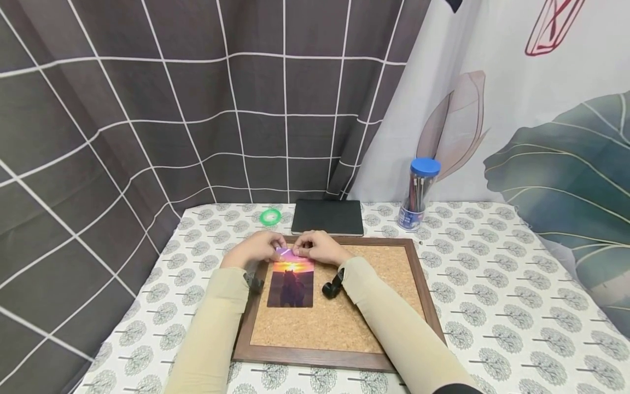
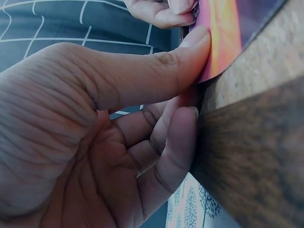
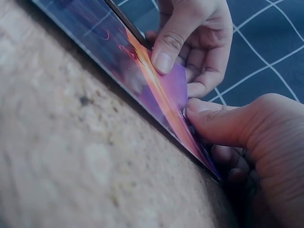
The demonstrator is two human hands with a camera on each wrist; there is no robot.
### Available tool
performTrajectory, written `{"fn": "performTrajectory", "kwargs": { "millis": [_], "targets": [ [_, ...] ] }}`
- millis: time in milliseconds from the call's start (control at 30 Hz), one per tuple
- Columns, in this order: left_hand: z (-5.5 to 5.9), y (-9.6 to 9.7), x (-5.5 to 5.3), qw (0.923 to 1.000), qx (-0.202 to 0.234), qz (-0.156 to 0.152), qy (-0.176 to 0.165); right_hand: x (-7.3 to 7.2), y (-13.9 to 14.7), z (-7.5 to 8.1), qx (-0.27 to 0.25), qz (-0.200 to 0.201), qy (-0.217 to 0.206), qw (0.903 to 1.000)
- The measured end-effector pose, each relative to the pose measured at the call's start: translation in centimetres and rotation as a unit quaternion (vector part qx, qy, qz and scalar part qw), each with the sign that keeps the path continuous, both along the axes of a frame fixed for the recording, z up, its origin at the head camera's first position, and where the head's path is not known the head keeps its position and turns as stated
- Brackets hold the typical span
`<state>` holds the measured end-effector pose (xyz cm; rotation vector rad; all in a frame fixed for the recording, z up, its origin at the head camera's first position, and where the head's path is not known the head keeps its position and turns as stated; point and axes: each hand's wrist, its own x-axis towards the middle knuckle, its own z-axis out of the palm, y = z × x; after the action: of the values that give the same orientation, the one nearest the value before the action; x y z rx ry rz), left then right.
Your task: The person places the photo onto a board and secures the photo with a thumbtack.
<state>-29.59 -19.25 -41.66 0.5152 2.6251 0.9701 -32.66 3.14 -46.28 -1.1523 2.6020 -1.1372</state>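
Note:
A sunset photo (image 1: 291, 284) with a dark horse shape lies on the left part of a cork board (image 1: 364, 306) framed in brown wood. Both hands meet at the photo's top edge. My left hand (image 1: 272, 251) has its thumb pressed on the photo's corner (image 2: 223, 33), and its fingers (image 2: 178, 137) are curled against the wooden frame (image 2: 251, 161). My right hand (image 1: 305, 251) holds the purple top edge (image 3: 173, 90) with its thumb tip (image 3: 194, 111) pressed down and its fingers curled behind. Something small gleams beside that thumb. I cannot tell what it is.
Behind the board lie a black notebook (image 1: 327, 217) and a green tape roll (image 1: 269, 216). A clear tube with a blue lid (image 1: 417, 194) holds pencils at the back right. The tree-patterned tablecloth (image 1: 502, 306) stretches right of the board. Curtains hang behind.

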Motion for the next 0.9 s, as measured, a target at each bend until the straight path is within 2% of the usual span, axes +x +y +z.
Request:
{"fn": "performTrajectory", "kwargs": {
  "millis": [533,900],
  "targets": [
    [-0.03,-0.05,0.02,1.0,0.005,-0.001,-0.002,0.09,-0.16,0.08,0.009,-0.021,0.001,0.9997],
    [0.04,0.03,0.14,1.0,0.005,0.004,-0.006,-0.05,-0.12,-0.14,0.004,-0.016,-0.001,0.9999]
  ]
}}
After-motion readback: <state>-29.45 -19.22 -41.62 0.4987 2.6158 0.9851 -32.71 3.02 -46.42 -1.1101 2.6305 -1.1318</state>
